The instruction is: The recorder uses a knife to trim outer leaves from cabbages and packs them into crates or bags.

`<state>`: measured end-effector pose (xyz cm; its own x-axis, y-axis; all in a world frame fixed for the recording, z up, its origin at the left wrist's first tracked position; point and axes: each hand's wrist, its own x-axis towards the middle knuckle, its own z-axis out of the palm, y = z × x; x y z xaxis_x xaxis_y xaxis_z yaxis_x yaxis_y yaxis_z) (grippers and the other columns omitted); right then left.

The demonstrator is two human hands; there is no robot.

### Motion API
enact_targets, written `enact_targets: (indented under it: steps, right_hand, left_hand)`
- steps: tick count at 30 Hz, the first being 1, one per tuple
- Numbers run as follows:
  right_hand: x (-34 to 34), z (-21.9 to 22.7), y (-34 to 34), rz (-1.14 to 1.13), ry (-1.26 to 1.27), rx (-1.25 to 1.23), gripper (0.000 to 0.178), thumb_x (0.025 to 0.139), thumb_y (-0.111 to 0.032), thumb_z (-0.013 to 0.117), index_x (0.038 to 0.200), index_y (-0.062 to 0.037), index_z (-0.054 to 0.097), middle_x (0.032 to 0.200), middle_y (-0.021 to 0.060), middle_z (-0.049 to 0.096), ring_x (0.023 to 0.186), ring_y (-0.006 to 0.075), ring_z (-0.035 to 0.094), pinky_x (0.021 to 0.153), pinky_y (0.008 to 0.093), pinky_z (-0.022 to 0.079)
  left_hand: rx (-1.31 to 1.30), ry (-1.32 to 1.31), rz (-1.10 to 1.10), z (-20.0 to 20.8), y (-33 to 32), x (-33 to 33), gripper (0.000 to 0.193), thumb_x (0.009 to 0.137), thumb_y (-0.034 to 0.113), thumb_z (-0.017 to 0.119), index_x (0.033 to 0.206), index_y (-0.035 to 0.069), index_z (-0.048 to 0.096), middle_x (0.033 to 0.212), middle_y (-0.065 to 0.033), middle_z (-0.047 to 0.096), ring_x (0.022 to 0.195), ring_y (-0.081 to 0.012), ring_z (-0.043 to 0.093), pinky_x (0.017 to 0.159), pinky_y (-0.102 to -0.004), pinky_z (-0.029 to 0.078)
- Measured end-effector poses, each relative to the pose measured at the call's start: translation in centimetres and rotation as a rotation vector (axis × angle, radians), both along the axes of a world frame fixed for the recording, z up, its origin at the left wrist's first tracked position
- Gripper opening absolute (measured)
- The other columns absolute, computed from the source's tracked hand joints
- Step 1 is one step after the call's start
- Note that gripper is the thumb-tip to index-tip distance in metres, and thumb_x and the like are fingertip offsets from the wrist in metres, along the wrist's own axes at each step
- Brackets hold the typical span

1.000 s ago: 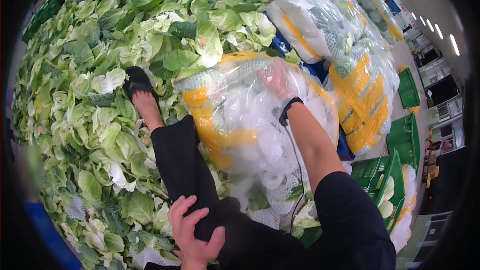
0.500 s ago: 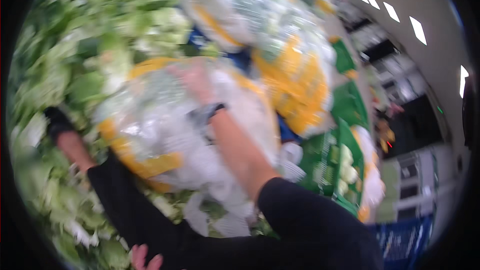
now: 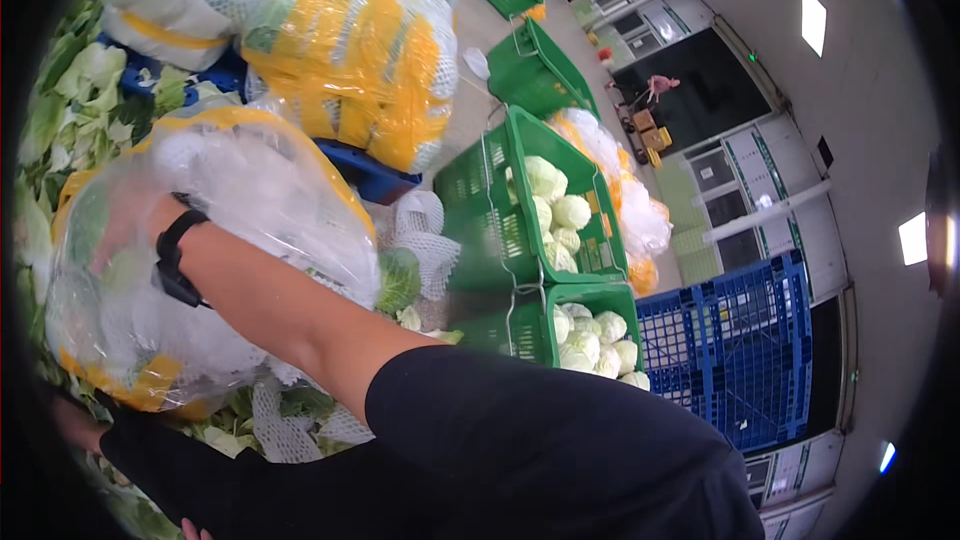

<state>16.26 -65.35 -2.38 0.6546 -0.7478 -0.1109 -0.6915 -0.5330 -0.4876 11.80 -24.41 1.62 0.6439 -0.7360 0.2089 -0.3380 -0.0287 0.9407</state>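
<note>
My right hand (image 3: 135, 225), a black band on its wrist, reaches into a large clear plastic bag (image 3: 215, 340) edged with yellow tape. White foam netting and pale green cabbage show through the film. The hand is hazy and blurred behind the plastic, so what its fingers do is hidden. Just the fingertips of my left hand (image 3: 195, 532) show at the lower edge, slightly apart beside my dark-clothed leg, with nothing visible in them. Loose foam net sleeves (image 3: 425, 240) and a cabbage leaf (image 3: 399, 280) lie right of the bag.
Behind stands another taped bag (image 3: 350, 70) of netted cabbages on a blue crate (image 3: 365, 172). Green crates (image 3: 490, 210) with cabbages line the right, near stacked blue pallets (image 3: 725, 360). Loose cabbage leaves (image 3: 85, 100) cover the left side. My leg (image 3: 250, 485) crosses the lower left.
The view has swung right, bringing more crates and the pallets in. My right hand stays at the bag, now deeper behind its film. Less of my left hand shows.
</note>
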Motion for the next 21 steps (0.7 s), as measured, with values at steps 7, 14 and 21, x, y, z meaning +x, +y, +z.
enact_targets:
  steps: [7,14,21]
  right_hand:
    - [-1.3,-1.8,0.2,-0.121,-0.286,0.108,0.117,0.043,-0.057,0.094,0.131,0.0097,0.055,0.136,0.031,0.054,0.131,0.0425,0.05,0.115,0.0443,0.037]
    - [-9.9,-5.6,2.4,-0.371,-1.19,1.17,0.054,0.094,-0.029,0.067,0.139,-0.0054,0.049,0.126,0.0142,0.063,0.112,0.0284,0.066,0.089,0.0464,0.059]
    - [-20.6,0.1,8.8,-0.578,-1.23,1.513,0.076,0.091,-0.055,0.063,0.151,-0.0141,0.041,0.152,0.0109,0.047,0.14,0.0333,0.043,0.115,0.0632,0.029]
  left_hand:
    - [-0.046,-0.062,-0.004,-2.9,-0.9,0.3,0.05,0.094,0.035,0.063,0.128,0.0,0.055,0.138,-0.0222,0.056,0.126,-0.0366,0.052,0.111,-0.0488,0.037]
    - [0.091,-0.094,0.211,4.1,-1.4,-1.7,0.042,0.085,0.025,0.069,0.119,0.002,0.061,0.138,-0.0193,0.057,0.128,-0.0357,0.051,0.113,-0.047,0.033]
    - [0.287,-0.236,0.125,5.9,-3.5,-2.7,0.044,0.081,0.016,0.074,0.122,0.003,0.061,0.141,-0.0189,0.054,0.135,-0.0397,0.045,0.114,-0.0494,0.033]
